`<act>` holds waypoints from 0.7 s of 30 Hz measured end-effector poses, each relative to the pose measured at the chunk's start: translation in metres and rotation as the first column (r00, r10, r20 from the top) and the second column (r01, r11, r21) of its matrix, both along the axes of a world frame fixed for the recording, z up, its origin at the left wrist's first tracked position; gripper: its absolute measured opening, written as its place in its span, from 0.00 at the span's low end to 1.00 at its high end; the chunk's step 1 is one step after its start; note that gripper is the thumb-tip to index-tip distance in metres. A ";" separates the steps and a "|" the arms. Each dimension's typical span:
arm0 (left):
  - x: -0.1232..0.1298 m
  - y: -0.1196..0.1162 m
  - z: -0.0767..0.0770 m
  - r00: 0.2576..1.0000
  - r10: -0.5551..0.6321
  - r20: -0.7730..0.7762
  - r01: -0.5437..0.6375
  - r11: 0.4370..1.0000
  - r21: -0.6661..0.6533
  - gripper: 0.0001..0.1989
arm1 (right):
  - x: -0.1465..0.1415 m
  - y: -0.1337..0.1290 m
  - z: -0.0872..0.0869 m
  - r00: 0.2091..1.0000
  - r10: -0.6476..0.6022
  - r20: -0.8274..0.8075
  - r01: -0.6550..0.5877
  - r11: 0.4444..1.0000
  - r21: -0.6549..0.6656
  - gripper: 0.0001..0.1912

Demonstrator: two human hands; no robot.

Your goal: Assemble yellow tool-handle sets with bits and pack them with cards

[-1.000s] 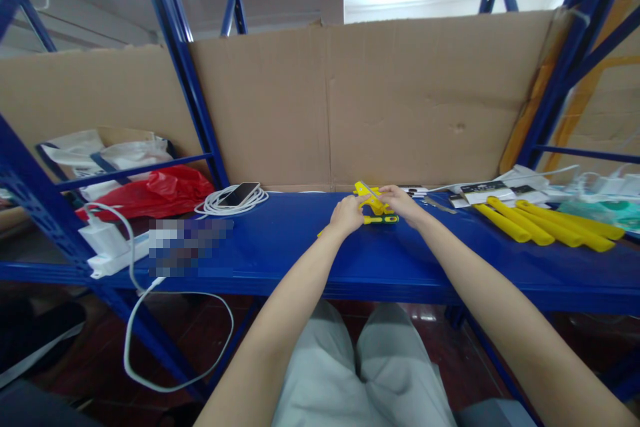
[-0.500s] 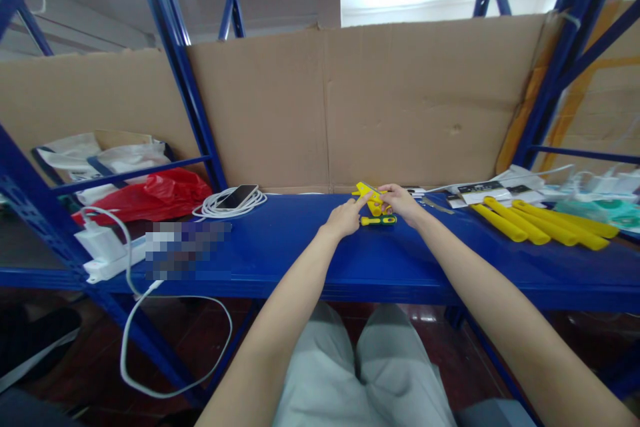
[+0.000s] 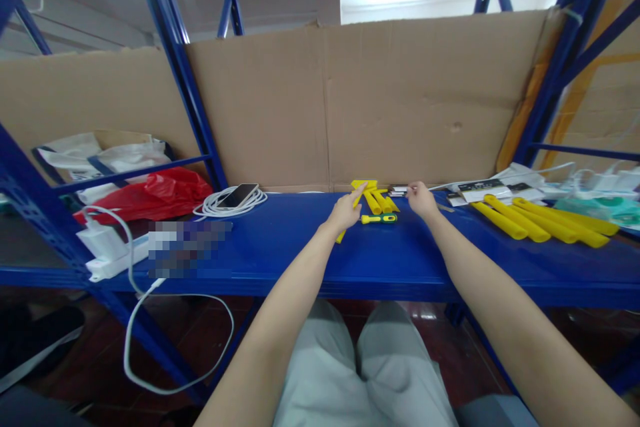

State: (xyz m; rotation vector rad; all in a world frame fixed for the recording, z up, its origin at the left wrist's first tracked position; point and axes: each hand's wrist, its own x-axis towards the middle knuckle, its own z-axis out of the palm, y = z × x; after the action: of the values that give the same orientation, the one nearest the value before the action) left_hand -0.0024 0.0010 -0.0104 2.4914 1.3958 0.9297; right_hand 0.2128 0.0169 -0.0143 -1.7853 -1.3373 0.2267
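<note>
My left hand [image 3: 345,212] is closed around a yellow plastic tool [image 3: 364,184]; its wide head shows above my fingers and the end of its handle below the hand. Several yellow plastic pieces [image 3: 383,203] lie just right of it on the blue shelf. In front of them rests a screwdriver handle [image 3: 379,219] in yellow and dark green. My right hand [image 3: 423,201] is to the right, fingertips drawn together beside a small stack of white and dark packs [image 3: 399,191]. What those fingertips hold, if anything, is too small to make out.
Several yellow tubular handles [image 3: 545,221] lie on the right, by black-and-white packets [image 3: 483,192]. A thin metal strip [image 3: 445,208] is near my right wrist. Leftward are a phone [image 3: 240,195] on a coiled white cable, a red bag [image 3: 155,195] and a power strip [image 3: 117,263]. Cardboard [image 3: 260,113] stands behind.
My right hand has left the yellow tool and moved right to the small packs. The tool has turned in my left hand, its handle now showing below. The loose yellow pieces have come into view.
</note>
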 end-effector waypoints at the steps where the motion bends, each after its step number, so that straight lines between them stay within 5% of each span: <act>1: 0.001 0.001 0.000 0.995 -0.017 0.097 0.022 0.999 -0.043 0.33 | 0.010 0.000 -0.004 0.988 -0.099 0.116 0.102 0.994 -0.024 0.17; 5: 0.008 0.002 -0.002 0.877 -0.001 0.481 0.183 0.926 -0.331 0.37 | 0.038 -0.004 -0.019 0.913 -0.278 0.299 0.331 0.932 -0.145 0.22; 9: 0.013 0.000 0.000 0.726 0.089 0.682 0.337 0.818 -0.467 0.38 | 0.043 -0.002 -0.028 0.897 -0.322 0.304 0.403 0.878 -0.258 0.23; 14: 0.012 -0.004 0.006 0.619 0.126 0.775 0.437 0.766 -0.473 0.40 | 0.045 0.006 -0.032 0.893 -0.322 0.314 0.405 0.880 -0.248 0.24; 21: 0.011 -0.003 0.006 0.587 0.155 0.795 0.442 0.760 -0.476 0.41 | 0.045 0.006 -0.032 0.872 -0.253 0.418 0.368 0.903 -0.222 0.24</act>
State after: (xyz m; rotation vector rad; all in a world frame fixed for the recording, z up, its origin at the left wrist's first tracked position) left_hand 0.0085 -0.0021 -0.0041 1.3214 0.9007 1.0869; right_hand 0.2576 0.0226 -0.0465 -2.3653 -1.2935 -0.1173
